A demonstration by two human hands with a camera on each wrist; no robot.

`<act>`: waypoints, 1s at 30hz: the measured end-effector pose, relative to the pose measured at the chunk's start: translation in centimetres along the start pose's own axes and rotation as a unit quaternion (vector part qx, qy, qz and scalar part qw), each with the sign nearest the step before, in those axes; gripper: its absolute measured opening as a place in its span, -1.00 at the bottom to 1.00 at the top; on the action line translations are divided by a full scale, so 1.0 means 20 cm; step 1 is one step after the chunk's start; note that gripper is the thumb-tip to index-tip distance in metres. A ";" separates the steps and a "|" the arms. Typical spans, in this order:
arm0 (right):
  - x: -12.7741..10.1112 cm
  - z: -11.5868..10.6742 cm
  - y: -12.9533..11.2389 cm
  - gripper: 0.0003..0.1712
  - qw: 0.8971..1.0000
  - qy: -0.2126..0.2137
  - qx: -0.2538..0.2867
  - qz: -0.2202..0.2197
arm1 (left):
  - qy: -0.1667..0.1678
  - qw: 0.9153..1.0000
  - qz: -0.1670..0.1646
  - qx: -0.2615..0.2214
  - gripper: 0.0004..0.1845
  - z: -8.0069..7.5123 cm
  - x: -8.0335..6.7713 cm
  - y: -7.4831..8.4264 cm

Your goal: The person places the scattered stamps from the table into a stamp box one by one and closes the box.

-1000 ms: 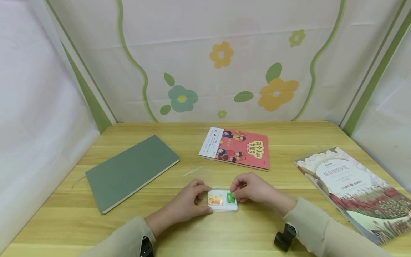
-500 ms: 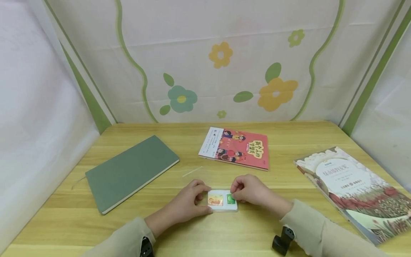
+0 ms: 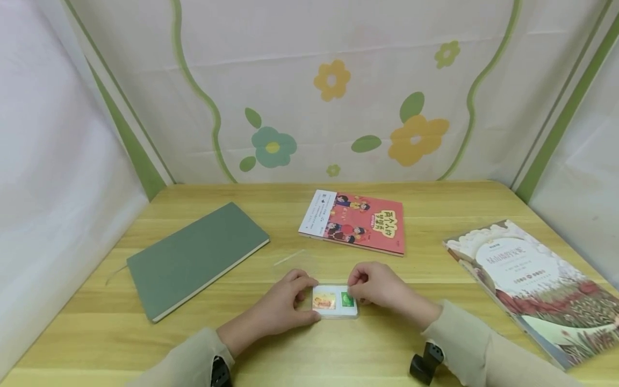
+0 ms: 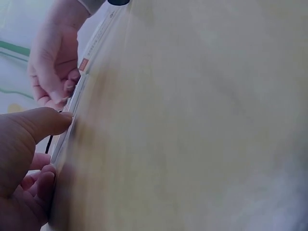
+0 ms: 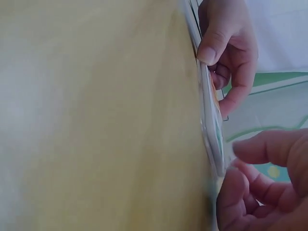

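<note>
**Two hands working a small card pack at the near edge of the table**

The card pack [image 3: 335, 302], a thin stack in a clear sleeve or case with an orange picture and a green sticker on top, is lying flat on the wooden table [image 3: 435, 215], near its front edge and between both hands. The left hand [image 3: 282, 306] is steadying the pack's left end, thumb and curled fingers pinching its edge. The right hand [image 3: 379, 285] is pinching at the pack's right end beside the green sticker, fingers narrowly bunched; whether it is lifting a flap, a card or the sleeve cannot be told. Judging by this, the work is at an early stage: nothing is lying out of the pack yet. A green notebook [image 3: 195, 258], a red picture book [image 3: 355, 220] and a flowered book [image 3: 537, 285] are lying well apart from the hands.
</note>
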State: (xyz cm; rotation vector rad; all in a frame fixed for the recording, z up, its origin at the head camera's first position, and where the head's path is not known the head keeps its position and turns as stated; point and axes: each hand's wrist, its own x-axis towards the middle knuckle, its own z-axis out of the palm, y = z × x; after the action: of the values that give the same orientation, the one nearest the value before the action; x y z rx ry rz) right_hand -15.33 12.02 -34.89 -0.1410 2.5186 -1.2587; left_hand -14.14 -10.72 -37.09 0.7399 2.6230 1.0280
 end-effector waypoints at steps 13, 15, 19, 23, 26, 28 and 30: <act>0.07 -0.18 -0.17 -0.87 0.993 -0.037 0.008 -0.110 | 0.087 0.995 0.015 -0.035 -0.43 -0.12 -0.01 0.06; 0.10 -0.19 -0.19 -0.88 0.992 -0.042 0.006 -0.121 | 0.112 0.993 0.005 -0.037 -0.45 -0.16 0.00 0.06; 0.17 -0.20 -0.22 -0.86 0.985 -0.055 -0.022 -0.162 | 0.141 0.989 -0.010 -0.037 -0.46 -0.23 0.00 0.03; 0.25 -0.20 -0.23 -0.80 0.974 -0.068 -0.077 -0.203 | 0.148 0.988 -0.027 -0.047 -0.46 -0.26 -0.01 -0.04; 0.31 -0.19 -0.23 -0.74 0.967 -0.084 -0.102 -0.218 | 0.147 0.986 -0.048 -0.065 -0.44 -0.27 -0.02 -0.07; 0.36 -0.18 -0.23 -0.68 0.962 -0.098 -0.117 -0.227 | 0.146 0.984 -0.062 -0.079 -0.41 -0.27 -0.03 -0.08; 0.40 -0.17 -0.22 -0.63 0.955 -0.114 -0.137 -0.238 | 0.147 0.982 -0.073 -0.093 -0.37 -0.26 -0.03 -0.09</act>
State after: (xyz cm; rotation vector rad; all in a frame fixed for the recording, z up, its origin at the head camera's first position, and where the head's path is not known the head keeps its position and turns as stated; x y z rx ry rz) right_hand -24.18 10.23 -31.40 -0.9512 2.5166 -0.9586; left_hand -16.20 -15.16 -34.52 0.3692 2.7170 1.4086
